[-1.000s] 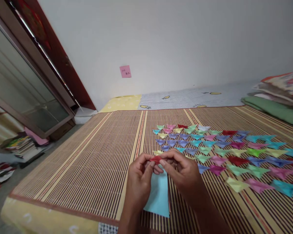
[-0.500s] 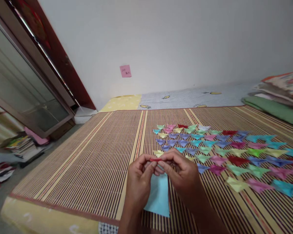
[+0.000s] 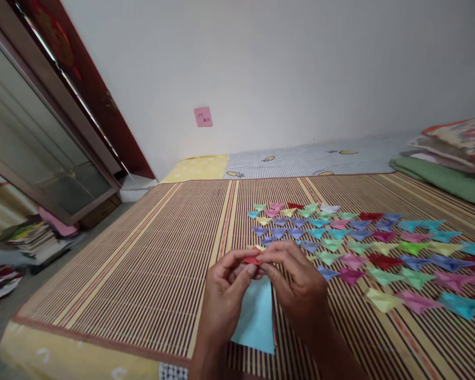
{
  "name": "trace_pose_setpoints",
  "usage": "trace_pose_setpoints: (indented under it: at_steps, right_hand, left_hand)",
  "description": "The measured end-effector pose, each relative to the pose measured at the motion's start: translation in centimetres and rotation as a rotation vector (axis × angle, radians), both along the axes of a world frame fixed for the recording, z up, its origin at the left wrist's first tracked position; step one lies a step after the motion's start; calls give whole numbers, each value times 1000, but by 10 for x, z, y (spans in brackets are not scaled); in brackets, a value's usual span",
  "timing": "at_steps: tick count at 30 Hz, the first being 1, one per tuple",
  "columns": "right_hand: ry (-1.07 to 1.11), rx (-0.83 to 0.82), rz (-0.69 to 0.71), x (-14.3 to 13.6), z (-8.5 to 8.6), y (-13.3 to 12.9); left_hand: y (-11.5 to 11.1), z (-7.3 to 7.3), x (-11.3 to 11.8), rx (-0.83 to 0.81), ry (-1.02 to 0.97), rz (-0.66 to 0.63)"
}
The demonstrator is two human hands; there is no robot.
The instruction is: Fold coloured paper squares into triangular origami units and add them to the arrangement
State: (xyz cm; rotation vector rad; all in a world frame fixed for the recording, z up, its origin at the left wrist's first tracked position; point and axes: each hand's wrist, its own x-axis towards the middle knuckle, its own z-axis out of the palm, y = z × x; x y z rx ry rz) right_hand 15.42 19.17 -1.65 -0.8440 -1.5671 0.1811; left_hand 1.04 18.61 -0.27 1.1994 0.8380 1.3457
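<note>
A small red paper piece [image 3: 252, 259], folded and held up above the striped mat [image 3: 142, 253].
It is creased, its middle rising to a blunt point, its ends partly hidden. Below it a light-blue paper sheet [image 3: 256, 319] lies flat, lengthwise toward the mat's near edge. Folded paper pieces [image 3: 383, 262] in many colours, winged and pointed, lie in uneven rows toward the mat's right side.

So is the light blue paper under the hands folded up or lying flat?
Flat: the light blue paper shows as a smooth, uncreased sheet.
</note>
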Motion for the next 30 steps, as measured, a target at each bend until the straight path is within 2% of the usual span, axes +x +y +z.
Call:
trace_pose_setpoints:
  at_steps: [9, 13, 19, 26, 30]
  right_hand:
    - [6, -30, 81, -1, 2, -2]
    - [74, -130, 147, 1, -2, -1]
    - [230, -275, 283, 3, -5, 1]
    - [386, -342, 286, 0, -9, 3]
    - [379, -344, 232, -1, -10, 4]
  left_hand:
    - [4, -4, -6, -50, -87, 45]
    - [5, -5, -8, -69, -122, 54]
    - [3, -4, -8, -1, -30, 99]
    - [1, -2, -6, 91, 114, 133]
    - [-1, -1, -3, 77, 104, 126]
